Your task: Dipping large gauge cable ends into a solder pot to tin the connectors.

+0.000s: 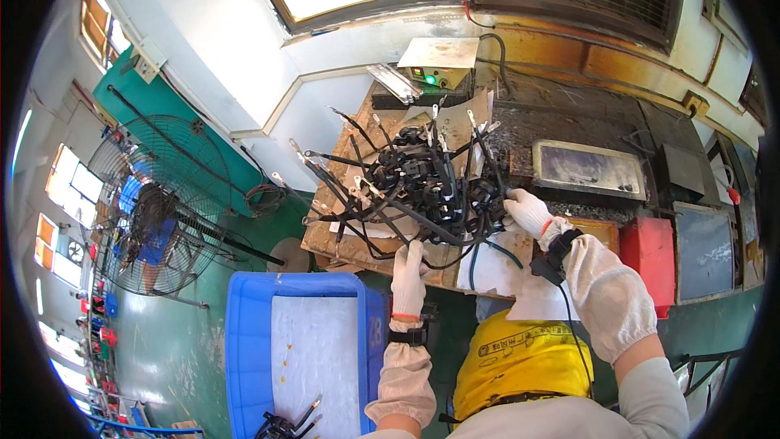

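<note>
A tangled pile of black cables [422, 167] with silvery metal lugs on their ends lies on the wooden worktable [325, 236]. My left hand [409, 272], in a white glove, is closed on a black cable at the table's front edge. At the pile's right side is my gloved right hand [530, 213], its fingers curled on a black cable there; the exact grip is partly hidden. White sheets of paper [491, 268] and a dark green cable loop [505, 254] lie between the two hands.
Below the table stands a blue bin [244, 333] with a few black cables [284, 427] inside. A box with a green light [439, 61] sits at the back. To the right are a metal-framed tray [589, 169] and a red container [650, 260]. A large fan [158, 203] stands left.
</note>
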`<state>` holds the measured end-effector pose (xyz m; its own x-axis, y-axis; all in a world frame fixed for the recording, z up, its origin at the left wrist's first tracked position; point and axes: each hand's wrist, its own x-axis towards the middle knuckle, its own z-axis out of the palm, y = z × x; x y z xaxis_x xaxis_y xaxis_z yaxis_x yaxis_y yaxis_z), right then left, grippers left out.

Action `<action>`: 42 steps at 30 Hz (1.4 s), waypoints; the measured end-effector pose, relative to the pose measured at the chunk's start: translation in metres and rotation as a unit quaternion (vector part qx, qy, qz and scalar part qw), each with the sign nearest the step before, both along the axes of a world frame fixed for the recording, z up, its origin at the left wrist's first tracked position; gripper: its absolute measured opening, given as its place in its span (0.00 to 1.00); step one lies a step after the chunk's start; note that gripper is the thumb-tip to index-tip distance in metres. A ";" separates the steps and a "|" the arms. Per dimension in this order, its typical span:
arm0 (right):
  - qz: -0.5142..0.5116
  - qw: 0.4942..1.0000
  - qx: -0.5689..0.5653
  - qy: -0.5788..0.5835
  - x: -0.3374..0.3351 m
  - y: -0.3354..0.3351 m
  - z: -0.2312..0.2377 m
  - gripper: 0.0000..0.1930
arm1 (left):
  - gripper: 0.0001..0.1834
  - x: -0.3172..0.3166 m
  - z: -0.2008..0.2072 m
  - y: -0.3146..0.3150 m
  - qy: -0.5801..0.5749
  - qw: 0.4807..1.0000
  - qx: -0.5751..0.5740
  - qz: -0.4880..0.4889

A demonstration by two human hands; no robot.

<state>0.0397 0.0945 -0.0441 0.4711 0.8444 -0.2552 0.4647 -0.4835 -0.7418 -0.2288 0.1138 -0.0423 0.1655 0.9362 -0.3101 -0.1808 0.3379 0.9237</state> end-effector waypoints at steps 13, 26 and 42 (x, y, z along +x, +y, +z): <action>0.015 0.996 -0.004 -0.083 -0.006 -0.001 0.003 0.23 | 0.18 0.050 0.037 -0.007 0.180 0.967 0.178 -0.039; -0.002 0.998 -0.057 -0.021 -0.016 0.002 0.018 0.31 | 0.12 0.096 0.059 -0.016 -0.093 0.979 0.182 -0.013; -0.053 0.871 0.171 0.457 -0.016 -0.007 0.049 0.22 | 0.14 0.128 0.183 -0.007 -0.226 0.918 0.320 -0.058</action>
<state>0.0240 0.0874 0.0048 0.2834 0.9084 -0.3075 -0.4300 -0.1662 -0.8874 -0.1005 0.1072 0.1412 0.2522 0.8700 0.4236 -0.5925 -0.2073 0.7785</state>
